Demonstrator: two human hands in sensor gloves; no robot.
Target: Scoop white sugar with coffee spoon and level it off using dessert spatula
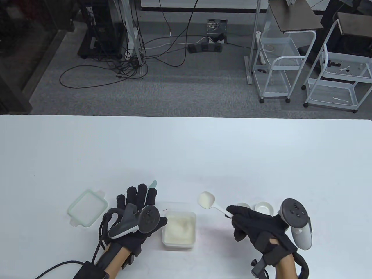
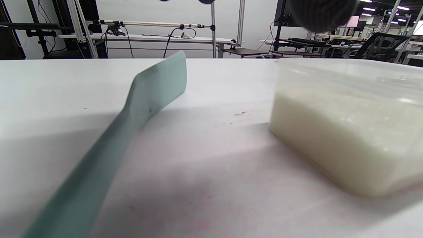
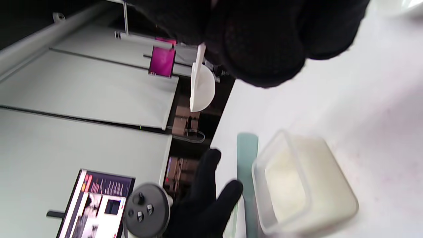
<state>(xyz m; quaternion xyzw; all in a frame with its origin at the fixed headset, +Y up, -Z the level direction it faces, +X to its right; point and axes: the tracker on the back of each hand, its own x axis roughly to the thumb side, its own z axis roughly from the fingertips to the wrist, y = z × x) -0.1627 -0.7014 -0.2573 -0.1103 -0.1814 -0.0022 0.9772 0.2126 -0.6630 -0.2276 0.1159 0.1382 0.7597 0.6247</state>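
Coffee spoon (image 1: 207,200) in right hand (image 1: 255,225) grip (sugar-filled)

We've got a pale mint-green dessert spatula (image 2: 155,89), a white coffee spoon (image 1: 209,202) with white sugar in it, and a clear tub (image 1: 179,229) of off-white sugar lower centre. Both gloves are plain black, left hand (image 1: 136,215) and right hand (image 1: 255,226). The lid (image 1: 87,207) at lower left is clear with a light green rim, and the table (image 1: 186,151) is white.
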